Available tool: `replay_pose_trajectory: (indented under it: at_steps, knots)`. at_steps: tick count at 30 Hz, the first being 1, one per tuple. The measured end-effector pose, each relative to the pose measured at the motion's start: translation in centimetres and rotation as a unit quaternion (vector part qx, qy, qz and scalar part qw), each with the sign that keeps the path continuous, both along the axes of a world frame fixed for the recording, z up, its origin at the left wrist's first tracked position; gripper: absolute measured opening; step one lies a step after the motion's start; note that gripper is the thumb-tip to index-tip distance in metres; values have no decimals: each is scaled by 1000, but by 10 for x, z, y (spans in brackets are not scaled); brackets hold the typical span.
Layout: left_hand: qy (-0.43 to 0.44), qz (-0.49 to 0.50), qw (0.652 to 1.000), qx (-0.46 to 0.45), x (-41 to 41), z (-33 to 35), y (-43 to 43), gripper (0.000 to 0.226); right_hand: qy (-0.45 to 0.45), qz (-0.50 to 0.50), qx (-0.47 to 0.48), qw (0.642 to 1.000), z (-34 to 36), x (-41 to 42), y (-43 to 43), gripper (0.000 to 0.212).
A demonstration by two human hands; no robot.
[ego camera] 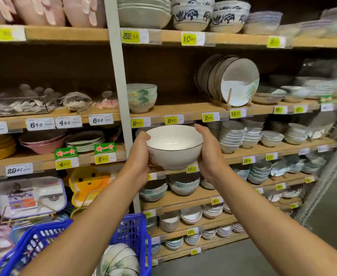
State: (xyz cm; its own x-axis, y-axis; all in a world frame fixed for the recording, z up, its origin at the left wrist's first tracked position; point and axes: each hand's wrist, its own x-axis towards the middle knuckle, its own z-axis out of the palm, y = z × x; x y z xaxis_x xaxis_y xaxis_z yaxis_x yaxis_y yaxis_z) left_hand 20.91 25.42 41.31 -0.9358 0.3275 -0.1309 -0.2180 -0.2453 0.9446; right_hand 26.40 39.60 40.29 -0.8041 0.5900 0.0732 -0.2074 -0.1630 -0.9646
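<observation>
Shop aisle, crockery shelving ahead.

- Bowl (pixel 174 146): white, dark line at the rim. Held in the air in front of the shelves, mouth up, tipped slightly toward the camera. It is touching no shelf.
- Left hand (pixel 138 156): clamped on the bowl's left wall, thumb over the rim, fingers curled beneath toward the foot.
- Right hand (pixel 209 154): pressed on the right wall, thumb at the rim. Its fingers are hidden behind the bowl, but a curled grip is judged likely.
- The bowl sits squarely between the two hands, so neither hand is nearer. As a round thing it has no long axis, and only its upright axis matters.
- Basket (pixel 131 230): blue, low and to the left, under the left forearm. More bowls (pixel 119 259) are seen inside it.
- Shelf (pixel 179 108): a bare stretch of board lies just above and behind the bowl, right of two stacked painted bowls (pixel 141 98).

Judgement: the next move turns on down-left to the basket or up-forward to the shelf. The basket lies on the left arm's side. Which is intended cannot be told.
</observation>
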Motion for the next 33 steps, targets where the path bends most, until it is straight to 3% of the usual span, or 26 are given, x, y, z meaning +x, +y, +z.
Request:
replay_pose_trajectory:
  at_steps: [11, 18, 23, 30, 33]
  knots:
    - [62, 1, 998, -9, -9, 55, 46, 24, 26, 80, -45, 995, 61, -19, 52, 23]
    - [104, 19, 994, -11, -56, 71, 58, 28, 46, 101, -48, 993, 75, -71, 69, 53]
    - [125, 31, 992, -15, -99, 76, 70, 31, 62, 92, -63, 992, 84, -117, 77, 33]
    - [137, 35, 990, 21, -145, 83, 88, 33, 75, 94, -72, 990, 100, -173, 97, 27]
    - [180, 55, 982, 2, -158, 84, 94, 42, 76, 99, -100, 987, 108, -188, 101, 6]
